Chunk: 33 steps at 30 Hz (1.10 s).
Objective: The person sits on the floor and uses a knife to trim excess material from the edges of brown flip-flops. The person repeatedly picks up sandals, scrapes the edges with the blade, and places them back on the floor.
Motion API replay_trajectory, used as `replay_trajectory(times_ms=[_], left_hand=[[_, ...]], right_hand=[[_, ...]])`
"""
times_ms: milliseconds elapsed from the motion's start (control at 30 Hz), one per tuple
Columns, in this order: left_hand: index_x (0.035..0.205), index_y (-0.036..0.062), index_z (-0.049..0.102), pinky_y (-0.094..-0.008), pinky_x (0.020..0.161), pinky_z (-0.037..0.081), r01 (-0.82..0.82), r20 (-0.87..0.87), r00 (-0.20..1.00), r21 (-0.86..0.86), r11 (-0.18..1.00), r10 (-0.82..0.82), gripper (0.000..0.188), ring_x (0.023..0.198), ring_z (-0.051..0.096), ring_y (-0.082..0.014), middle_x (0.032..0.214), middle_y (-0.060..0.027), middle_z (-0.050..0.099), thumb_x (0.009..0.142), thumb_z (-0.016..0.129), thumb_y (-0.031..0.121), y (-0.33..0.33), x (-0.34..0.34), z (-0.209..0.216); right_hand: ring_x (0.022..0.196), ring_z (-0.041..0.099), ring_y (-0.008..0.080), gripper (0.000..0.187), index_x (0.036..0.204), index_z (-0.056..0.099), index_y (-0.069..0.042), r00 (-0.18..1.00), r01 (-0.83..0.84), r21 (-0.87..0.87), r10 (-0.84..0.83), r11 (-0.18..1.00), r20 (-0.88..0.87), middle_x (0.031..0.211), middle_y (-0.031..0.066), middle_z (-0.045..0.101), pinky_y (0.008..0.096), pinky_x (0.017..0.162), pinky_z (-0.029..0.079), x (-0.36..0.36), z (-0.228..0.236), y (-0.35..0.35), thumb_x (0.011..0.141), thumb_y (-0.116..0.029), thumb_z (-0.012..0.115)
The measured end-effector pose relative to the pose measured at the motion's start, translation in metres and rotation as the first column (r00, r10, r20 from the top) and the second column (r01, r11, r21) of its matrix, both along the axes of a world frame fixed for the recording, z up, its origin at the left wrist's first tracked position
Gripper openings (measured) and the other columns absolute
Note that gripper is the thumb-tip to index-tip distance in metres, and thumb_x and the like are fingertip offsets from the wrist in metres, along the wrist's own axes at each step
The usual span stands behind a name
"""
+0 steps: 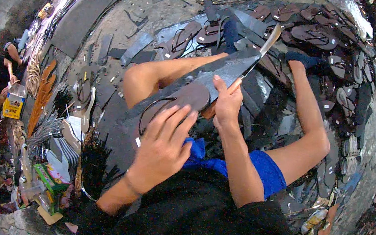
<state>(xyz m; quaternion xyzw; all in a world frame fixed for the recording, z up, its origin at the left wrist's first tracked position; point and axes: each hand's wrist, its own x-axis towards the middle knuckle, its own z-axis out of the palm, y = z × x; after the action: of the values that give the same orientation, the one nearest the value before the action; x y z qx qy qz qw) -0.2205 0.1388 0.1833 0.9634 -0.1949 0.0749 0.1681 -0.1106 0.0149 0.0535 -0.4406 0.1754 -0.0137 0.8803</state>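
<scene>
My right hand [228,105] is closed round the wooden handle of a long knife [270,40]. Its narrow, slightly curved blade points up and away from me. My left hand [163,143] lies with fingers stretched out over the near part of a brown flip-flop [193,95], whose black strap shows beside the fingers. The flip-flop rests on a dark sheet [116,137] across my lap. Behind the knife, a long grey-black piece [210,75] slants between my bare legs. Part of the flip-flop is hidden under my left hand.
Many brown flip-flops [313,35] lie piled ahead and to the right. Dark offcuts [137,48] litter the floor. At left are a yellow box [14,104], a green box [52,187] and loose strips [48,125]. Two other people [2,72] sit at the far left.
</scene>
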Motion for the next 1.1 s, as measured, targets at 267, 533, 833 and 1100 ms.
replay_trajectory(times_ms=[267,533,833,1100], left_hand=[[0.107,0.0069,0.062,-0.0356,0.083,0.050,-0.209,0.234,0.945,-0.099,0.973,0.227,0.041,0.097,0.059,-0.0271,0.106,-0.0077,0.062,0.068,0.072,0.009,-0.012,0.054,-0.041],[0.101,0.0074,0.065,-0.0349,0.077,0.052,-0.114,0.203,0.972,-0.048,0.992,0.122,0.036,0.092,0.062,-0.0258,0.102,-0.0066,0.066,0.067,0.075,0.014,-0.019,0.053,-0.044],[0.095,0.0084,0.066,-0.0334,0.082,0.052,0.378,0.395,0.846,0.028,0.925,-0.358,0.017,0.095,0.062,-0.0179,0.105,-0.0042,0.067,0.079,0.061,0.011,-0.022,-0.004,-0.041],[0.106,0.0167,0.066,-0.0354,0.097,0.041,0.571,0.238,0.794,0.024,0.820,-0.560,0.023,0.110,0.057,-0.0187,0.118,-0.0016,0.063,0.083,0.059,0.017,0.006,0.015,-0.003]], right_hand=[[0.061,0.061,0.0239,0.026,0.114,0.045,-0.007,0.997,-0.055,-0.606,0.078,0.794,0.012,0.084,0.0115,0.062,0.0401,0.053,0.049,-0.084,0.047,-0.088,0.094,-0.019,0.055],[0.074,0.063,0.0428,0.036,0.117,0.045,-0.007,0.881,-0.375,-0.911,0.371,0.172,-0.292,0.087,0.0198,0.065,0.0516,0.064,0.051,-0.172,0.042,-0.092,0.090,-0.028,0.057],[0.077,0.064,0.0385,0.039,0.111,0.049,0.000,0.862,-0.348,-0.869,0.485,0.351,-0.149,0.085,0.0231,0.065,0.0467,0.070,0.051,-0.063,-0.014,-0.065,0.092,-0.035,0.052],[0.074,0.061,0.0119,0.035,0.101,0.061,-0.003,0.805,-0.585,0.132,0.593,0.800,-0.030,0.090,0.0025,0.065,0.0266,0.070,0.050,-0.057,0.057,-0.086,0.083,-0.030,0.072]])
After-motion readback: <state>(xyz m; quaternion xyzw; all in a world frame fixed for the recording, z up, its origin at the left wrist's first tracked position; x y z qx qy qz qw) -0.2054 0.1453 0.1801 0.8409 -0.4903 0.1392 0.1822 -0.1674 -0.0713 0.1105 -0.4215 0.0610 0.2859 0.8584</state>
